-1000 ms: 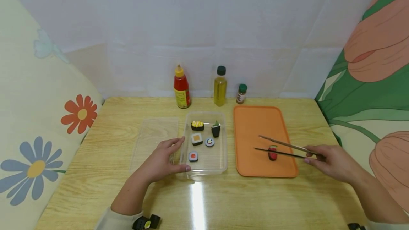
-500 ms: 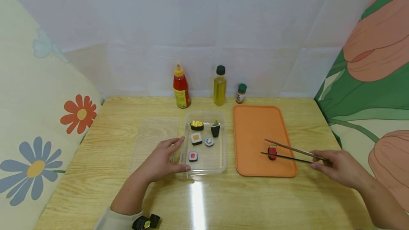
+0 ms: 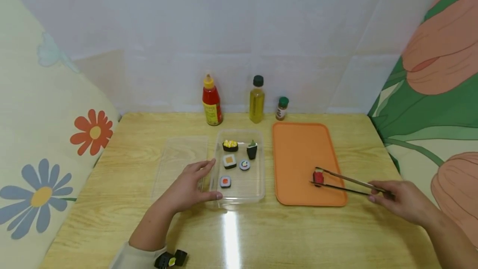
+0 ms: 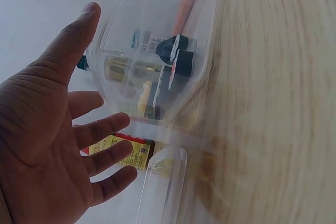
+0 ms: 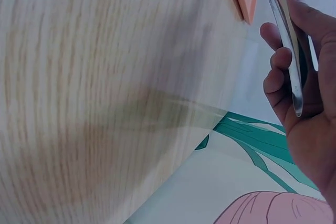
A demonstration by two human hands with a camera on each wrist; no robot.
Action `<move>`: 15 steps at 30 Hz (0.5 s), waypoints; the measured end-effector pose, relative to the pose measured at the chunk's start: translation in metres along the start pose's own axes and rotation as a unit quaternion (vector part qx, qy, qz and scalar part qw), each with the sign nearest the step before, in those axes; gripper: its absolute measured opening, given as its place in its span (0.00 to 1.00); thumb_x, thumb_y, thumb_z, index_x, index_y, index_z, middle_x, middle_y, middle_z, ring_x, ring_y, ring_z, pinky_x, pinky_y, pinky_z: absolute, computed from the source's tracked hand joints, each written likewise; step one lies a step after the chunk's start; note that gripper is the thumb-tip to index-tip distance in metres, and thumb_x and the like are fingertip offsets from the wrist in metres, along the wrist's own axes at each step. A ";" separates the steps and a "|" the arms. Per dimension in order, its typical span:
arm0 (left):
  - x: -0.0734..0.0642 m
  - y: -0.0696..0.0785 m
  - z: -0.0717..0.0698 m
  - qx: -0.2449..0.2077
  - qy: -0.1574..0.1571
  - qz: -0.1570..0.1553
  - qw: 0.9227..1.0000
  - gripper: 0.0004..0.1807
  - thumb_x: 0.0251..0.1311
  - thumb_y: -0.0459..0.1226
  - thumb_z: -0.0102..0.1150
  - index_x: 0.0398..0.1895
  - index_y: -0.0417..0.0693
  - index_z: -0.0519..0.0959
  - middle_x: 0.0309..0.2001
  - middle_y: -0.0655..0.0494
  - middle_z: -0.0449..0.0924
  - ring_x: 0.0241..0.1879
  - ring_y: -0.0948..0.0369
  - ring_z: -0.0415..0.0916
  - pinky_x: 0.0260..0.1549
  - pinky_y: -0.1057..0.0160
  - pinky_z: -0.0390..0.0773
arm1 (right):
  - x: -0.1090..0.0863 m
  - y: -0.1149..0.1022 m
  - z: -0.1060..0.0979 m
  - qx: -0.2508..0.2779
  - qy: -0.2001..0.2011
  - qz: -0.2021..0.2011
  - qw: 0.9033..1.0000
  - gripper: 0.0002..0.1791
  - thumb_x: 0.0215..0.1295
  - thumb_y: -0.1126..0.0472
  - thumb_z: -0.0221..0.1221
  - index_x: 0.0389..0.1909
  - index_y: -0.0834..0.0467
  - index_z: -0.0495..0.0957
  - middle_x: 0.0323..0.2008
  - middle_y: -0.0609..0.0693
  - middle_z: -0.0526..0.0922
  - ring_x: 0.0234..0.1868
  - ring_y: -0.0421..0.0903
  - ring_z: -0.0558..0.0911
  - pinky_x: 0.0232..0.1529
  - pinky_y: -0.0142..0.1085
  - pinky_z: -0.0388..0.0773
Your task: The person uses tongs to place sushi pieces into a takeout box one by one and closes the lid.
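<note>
In the right wrist view we lose the tips of the long metal tongs (image 3: 351, 179) past the top edge; from the head view they stand on either side of the red-topped dark sushi piece (image 3: 318, 177), near the right edge of the orange rectangular tray (image 3: 298, 148). We cannot tell whether they squeeze it. The right hand (image 3: 401, 200) grips the tongs between thumb and curled fingers. The left hand (image 3: 188, 188) has its fingers loosely spread at the left wall of the clear plastic container (image 3: 251, 184), covering part of the flat clear lid (image 3: 183, 148); we cannot make out firm contact. Inside the container sit a yellow-topped dark oval piece (image 3: 230, 146) by the far left corner, a black cone with green filling (image 3: 252, 150) toward the far right, a white block with an orange centre (image 3: 229, 161), a small round roll (image 3: 244, 165) and, nearer the front, a square red-centred roll (image 3: 225, 182). Through the plastic, the left wrist view blurs them.
</note>
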State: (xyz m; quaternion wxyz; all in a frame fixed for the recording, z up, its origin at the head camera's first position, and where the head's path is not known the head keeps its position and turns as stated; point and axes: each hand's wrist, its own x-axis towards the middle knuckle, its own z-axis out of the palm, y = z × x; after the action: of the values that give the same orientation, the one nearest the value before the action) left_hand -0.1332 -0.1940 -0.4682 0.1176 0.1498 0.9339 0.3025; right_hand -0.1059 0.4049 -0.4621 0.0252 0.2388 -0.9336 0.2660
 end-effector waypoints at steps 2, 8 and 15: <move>0.000 0.001 -0.001 -0.001 -0.001 -0.001 1.000 0.61 0.50 0.69 0.71 0.83 0.52 0.57 0.79 0.41 0.57 0.76 0.37 0.52 0.68 0.31 0.61 | -0.002 0.001 0.000 0.004 -0.002 0.001 1.000 0.18 0.59 0.67 0.73 0.51 0.66 0.86 0.33 0.34 0.87 0.27 0.28 0.73 0.24 0.25 0.68; 0.001 0.001 -0.001 -0.002 -0.003 -0.002 1.000 0.61 0.50 0.68 0.72 0.83 0.52 0.58 0.78 0.41 0.57 0.76 0.37 0.53 0.68 0.32 0.61 | -0.005 0.002 0.001 0.019 -0.002 0.001 1.000 0.19 0.59 0.68 0.73 0.51 0.68 0.85 0.33 0.34 0.88 0.27 0.28 0.74 0.23 0.25 0.68; 0.001 0.001 -0.001 -0.001 0.002 0.004 1.000 0.61 0.50 0.68 0.72 0.83 0.52 0.58 0.78 0.40 0.57 0.76 0.37 0.53 0.68 0.31 0.61 | -0.005 0.002 0.002 0.007 0.007 -0.004 1.000 0.18 0.58 0.68 0.74 0.50 0.68 0.86 0.31 0.33 0.88 0.27 0.27 0.75 0.24 0.23 0.70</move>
State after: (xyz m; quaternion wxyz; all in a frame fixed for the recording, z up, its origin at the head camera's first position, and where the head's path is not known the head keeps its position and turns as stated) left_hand -0.1338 -0.1938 -0.4672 0.1151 0.1528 0.9331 0.3045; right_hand -0.1021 0.4073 -0.4656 0.0307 0.2413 -0.9304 0.2742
